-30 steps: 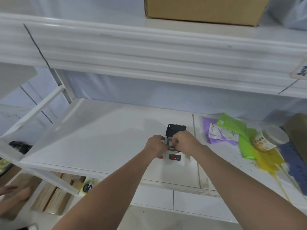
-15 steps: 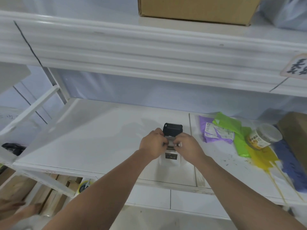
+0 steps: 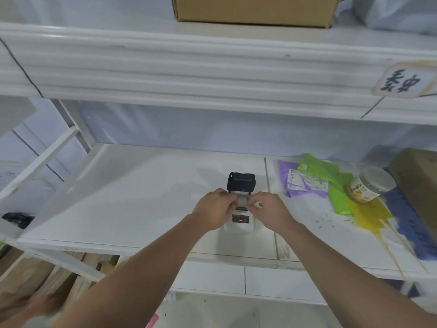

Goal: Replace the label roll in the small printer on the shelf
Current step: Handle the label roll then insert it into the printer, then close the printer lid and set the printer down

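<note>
I saw the label roll [image 3: 241, 200] sitting in the small printer's [image 3: 240, 223] open bay, black lid [image 3: 241, 181] tipped back to clear it. My left hand [image 3: 216, 210] and right hand [image 3: 269, 213] pinched the roll's ends, probably to seat it squarely. The printer stood mid-shelf [image 3: 118, 197]; coloured bags [image 3: 314, 178] and a jar [image 3: 369, 185] lay well right, blocking nothing.

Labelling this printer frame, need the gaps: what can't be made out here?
Head view only:
- Whitish label roll in the small white printer: mostly covered by the left hand and right hand; which hand's grip holds it is unclear.
- Compartment beneath the raised black lid: hidden by fingers.
- Printer panel text: too small.
- Brown cardboard box above: cut off by the top edge.
</note>
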